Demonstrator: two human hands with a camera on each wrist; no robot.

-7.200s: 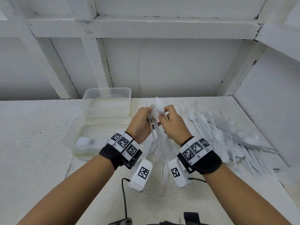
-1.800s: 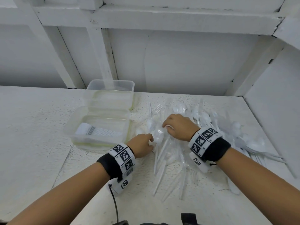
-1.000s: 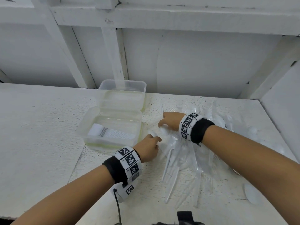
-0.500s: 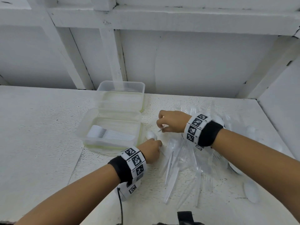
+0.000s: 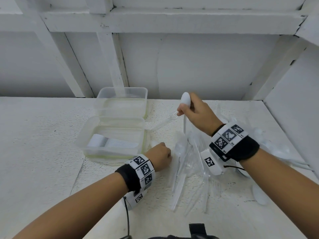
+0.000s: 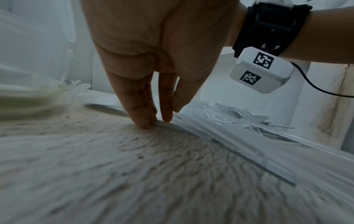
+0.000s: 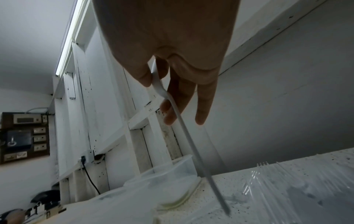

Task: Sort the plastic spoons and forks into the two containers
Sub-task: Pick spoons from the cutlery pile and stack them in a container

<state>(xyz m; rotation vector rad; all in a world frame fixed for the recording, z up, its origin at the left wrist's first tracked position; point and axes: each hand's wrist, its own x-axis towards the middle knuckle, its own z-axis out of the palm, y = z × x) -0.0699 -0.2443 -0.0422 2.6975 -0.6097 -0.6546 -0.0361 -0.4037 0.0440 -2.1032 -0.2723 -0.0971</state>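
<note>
My right hand is raised above the table and pinches a white plastic spoon, bowl up, handle hanging down. In the right wrist view the spoon handle runs between thumb and fingers. My left hand is low on the table; its straight fingertips press on a white handle at the edge of the cutlery pile. Two clear containers stand to the left: the near container holds a stack of forks, and the far container looks empty.
Loose white and clear spoons and forks spread to the right up to the side wall. A white back wall with beams closes the rear. A black cable trails from my left wrist.
My right hand has risen out of the pile with a white spoon and turned it bowl-up. My left hand has stayed on the table beside the near container.
</note>
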